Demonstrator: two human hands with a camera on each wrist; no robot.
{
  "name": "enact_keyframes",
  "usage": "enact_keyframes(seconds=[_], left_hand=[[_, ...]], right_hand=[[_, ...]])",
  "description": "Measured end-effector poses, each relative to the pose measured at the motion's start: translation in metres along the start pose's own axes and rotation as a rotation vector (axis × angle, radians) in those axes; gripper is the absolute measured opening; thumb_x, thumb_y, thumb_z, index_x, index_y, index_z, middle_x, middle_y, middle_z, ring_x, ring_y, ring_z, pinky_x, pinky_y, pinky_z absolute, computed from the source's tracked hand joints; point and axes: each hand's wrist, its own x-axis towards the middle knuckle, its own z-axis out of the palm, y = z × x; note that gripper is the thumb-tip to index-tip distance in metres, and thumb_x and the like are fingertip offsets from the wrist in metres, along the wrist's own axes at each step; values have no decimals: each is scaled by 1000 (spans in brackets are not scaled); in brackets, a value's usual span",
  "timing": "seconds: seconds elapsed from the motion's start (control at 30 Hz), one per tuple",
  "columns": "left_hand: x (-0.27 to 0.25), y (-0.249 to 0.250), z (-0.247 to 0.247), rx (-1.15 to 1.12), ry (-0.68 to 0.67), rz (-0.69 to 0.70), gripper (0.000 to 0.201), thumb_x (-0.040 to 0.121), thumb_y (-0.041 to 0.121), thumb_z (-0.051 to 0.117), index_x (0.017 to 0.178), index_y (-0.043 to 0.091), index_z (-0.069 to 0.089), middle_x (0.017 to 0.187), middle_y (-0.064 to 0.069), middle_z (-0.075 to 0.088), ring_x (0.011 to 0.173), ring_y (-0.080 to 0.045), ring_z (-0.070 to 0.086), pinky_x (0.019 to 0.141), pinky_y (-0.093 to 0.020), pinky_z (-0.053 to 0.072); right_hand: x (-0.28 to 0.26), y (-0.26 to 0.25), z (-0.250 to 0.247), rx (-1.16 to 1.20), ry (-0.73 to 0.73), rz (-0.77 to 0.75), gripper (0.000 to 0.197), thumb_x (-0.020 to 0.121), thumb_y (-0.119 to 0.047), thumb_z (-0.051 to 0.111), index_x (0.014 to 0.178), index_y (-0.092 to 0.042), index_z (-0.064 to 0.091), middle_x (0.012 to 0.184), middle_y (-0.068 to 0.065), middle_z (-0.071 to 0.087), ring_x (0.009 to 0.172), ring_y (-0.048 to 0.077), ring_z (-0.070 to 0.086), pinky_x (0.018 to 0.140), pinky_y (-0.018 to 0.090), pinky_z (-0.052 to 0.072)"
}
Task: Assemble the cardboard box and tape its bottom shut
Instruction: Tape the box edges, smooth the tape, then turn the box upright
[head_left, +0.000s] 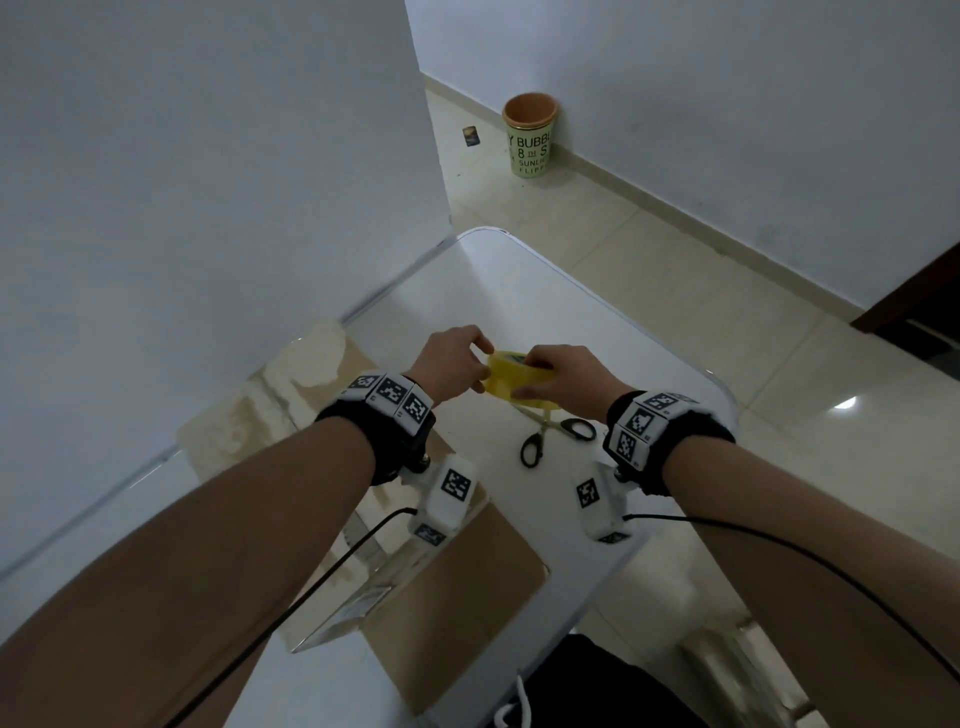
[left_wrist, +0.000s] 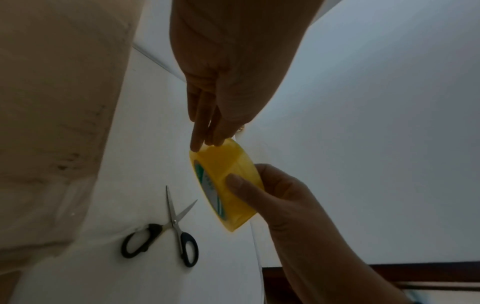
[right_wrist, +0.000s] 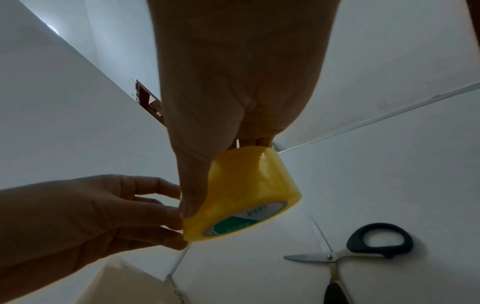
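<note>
A roll of translucent yellow packing tape with a green-and-white printed core (head_left: 511, 375) is held above the white tabletop (head_left: 545, 291) by both hands. The right hand (head_left: 563, 375) is closed around the roll, its thumb (left_wrist: 242, 186) pressed on the outer band and its fingers wrapped over the far side. The grip of the left hand (head_left: 451, 359) is seen at the roll's edge: the fingertips (left_wrist: 197, 144) are laid together on the outer band, as though pinching at the tape; whether a loose end is held cannot be told. A flattened brown cardboard box (head_left: 462, 587) is found lying on the tabletop beneath the left forearm, nearer the person than the roll, with pale worn patches on its far part. A pair of black-handled steel scissors (head_left: 553, 434), blades parted, is noted on the tabletop just below the roll. A pale green printed bin with an orange inside (head_left: 530, 137) is observed on the tiled floor by the wall.
</note>
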Motion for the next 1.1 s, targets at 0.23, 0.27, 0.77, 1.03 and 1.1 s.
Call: enact_keyframes(seconds=[0.23, 0.27, 0.77, 1.03, 1.1], left_hand=[[10, 2, 13, 28, 61, 19, 8, 86, 9, 63, 94, 11, 65, 94, -6, 72, 73, -14, 72, 73, -28, 56], [12, 4, 14, 24, 43, 22, 10, 87, 9, 62, 96, 11, 65, 97, -6, 72, 75, -14, 72, 70, -25, 55], [-16, -24, -23, -130, 20, -15, 35, 95, 17, 54, 129, 21, 57, 130, -4, 60, 103, -18, 66, 96, -33, 48], [-53, -58, -41, -309, 177, -28, 26, 95, 11, 51, 116, 18, 65, 118, 5, 65, 95, -10, 68, 82, -21, 49], [-66, -66, -40, -368, 203, -26, 23, 95, 10, 51, 111, 18, 67, 113, 3, 67, 92, -10, 69, 82, -20, 52]], right_hand=[[4, 6, 4, -49, 64, 29, 43, 75, -41, 74, 114, -24, 66, 104, 3, 68, 96, 22, 63, 84, 36, 53], [6, 8, 3, -79, 84, 36, 44, 77, -42, 72, 117, -24, 66, 106, 5, 68, 98, 24, 63, 86, 38, 52], [51, 37, 7, -509, 130, 313, 28, 90, -23, 49, 110, -12, 64, 104, 14, 64, 95, 29, 60, 88, 42, 37], [30, 12, 43, -153, 182, 240, 29, 92, -16, 53, 116, -4, 63, 119, 16, 62, 109, 32, 58, 91, 36, 46], [14, -2, 54, 130, 133, 204, 25, 93, -22, 55, 109, -6, 66, 111, 13, 68, 100, 27, 63, 89, 34, 50]])
